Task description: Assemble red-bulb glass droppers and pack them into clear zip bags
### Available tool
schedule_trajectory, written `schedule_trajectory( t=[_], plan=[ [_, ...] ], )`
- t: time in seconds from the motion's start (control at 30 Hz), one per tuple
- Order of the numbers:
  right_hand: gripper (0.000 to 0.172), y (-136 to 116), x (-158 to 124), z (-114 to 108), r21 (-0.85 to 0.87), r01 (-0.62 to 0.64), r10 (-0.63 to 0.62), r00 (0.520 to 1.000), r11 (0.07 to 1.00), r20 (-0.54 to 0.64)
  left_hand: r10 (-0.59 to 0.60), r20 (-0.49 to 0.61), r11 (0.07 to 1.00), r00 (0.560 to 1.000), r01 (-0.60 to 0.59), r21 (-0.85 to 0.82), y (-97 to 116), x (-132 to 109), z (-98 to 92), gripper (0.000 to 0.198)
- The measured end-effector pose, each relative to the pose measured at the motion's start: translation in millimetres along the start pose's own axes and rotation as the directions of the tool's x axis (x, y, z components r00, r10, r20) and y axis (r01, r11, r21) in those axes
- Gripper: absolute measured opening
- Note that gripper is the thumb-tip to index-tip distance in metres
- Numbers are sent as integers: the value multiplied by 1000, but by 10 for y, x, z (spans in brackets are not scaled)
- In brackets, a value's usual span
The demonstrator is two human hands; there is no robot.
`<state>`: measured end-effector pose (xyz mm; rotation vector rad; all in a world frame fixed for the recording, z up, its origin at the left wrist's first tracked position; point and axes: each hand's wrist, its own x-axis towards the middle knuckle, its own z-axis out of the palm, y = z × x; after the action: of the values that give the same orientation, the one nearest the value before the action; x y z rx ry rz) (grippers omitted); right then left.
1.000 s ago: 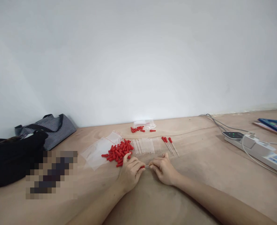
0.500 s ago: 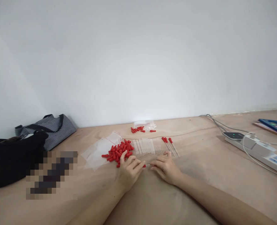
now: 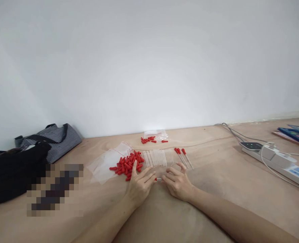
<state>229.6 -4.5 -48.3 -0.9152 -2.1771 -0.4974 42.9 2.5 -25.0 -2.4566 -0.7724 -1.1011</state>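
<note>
Between thumb and fingers, my left hand [image 3: 140, 185] pinches a red rubber dropper bulb [image 3: 155, 180], mostly covered by the fingers. My right hand [image 3: 177, 182] is closed on a thin clear dropper tube [image 3: 159, 179], which lines up with the bulb. Whether the tube's end sits inside the bulb is hidden. A heap of red bulbs [image 3: 127, 163] lies just beyond my left hand. Behind both hands runs a row of several clear tubes [image 3: 158, 158]. Three droppers with red bulbs fitted [image 3: 184, 158] rest beyond my right hand.
Clear plastic bags [image 3: 105, 165] lie left of the heap. Further back are a small bag [image 3: 154, 133] and several loose red bulbs [image 3: 148, 139]. A striped bag [image 3: 59, 140] and a black bag [image 3: 15, 172] stand left. A power strip [image 3: 288, 165] with cables lies right.
My right hand's fingers have curled a little closer around the tube. My left fingers have shifted slightly on the bulb; both hands stay in nearly the same place.
</note>
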Motion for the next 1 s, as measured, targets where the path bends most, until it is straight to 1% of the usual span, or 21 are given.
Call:
schedule_trajectory(
  t=[0.13, 0.3, 0.5, 0.63, 0.7, 0.77, 0.8, 0.83, 0.87, 0.93, 1.0],
  plan=[
    [20, -9, 17, 2, 41, -26, 25, 1000, 999, 12, -5, -4, 1000, 1000, 5, -22, 20, 13, 5, 22],
    [21, -18, 41, -9, 70, -25, 25, 1000, 997, -2, -9, 3, 999, 1000, 9, -33, 35, 31, -20, 22],
    [20, -4, 53, 3, 72, -29, 25, 998, 997, 49, -22, 18, 999, 1000, 23, -37, 33, 24, -16, 22],
    [19, -9, 69, -21, 40, -18, 15, 996, 999, 84, -48, 63, 998, 997, 51, -42, -9, 1, -8, 21],
    [18, 19, 79, -60, 6, -43, 42, 993, 999, 108, -73, 100, 997, 992, 75, -17, -55, -21, -23, 17],
    [19, 102, 85, -110, -43, -123, 127, 985, 992, 113, -108, 142, 994, 984, 104, 35, -114, -52, -51, 24],
    [20, 170, 85, -135, -74, -193, 200, 974, 978, 102, -133, 160, 990, 978, 124, 66, -144, -70, -67, 28],
    [21, 252, 84, -157, -107, -283, 292, 953, 953, 86, -156, 175, 985, 972, 141, 95, -173, -88, -80, 30],
    [23, 345, 80, -175, -144, -385, 397, 915, 912, 66, -176, 185, 981, 967, 156, 118, -197, -104, -90, 30],
    [26, 539, 65, -194, -210, -567, 588, 807, 796, 50, -202, 201, 975, 959, 176, 139, -227, -127, -97, 26],
    [27, 703, 44, -190, -263, -684, 720, 690, 681, 69, -209, 217, 974, 954, 183, 132, -232, -136, -88, 23]
  ],
)
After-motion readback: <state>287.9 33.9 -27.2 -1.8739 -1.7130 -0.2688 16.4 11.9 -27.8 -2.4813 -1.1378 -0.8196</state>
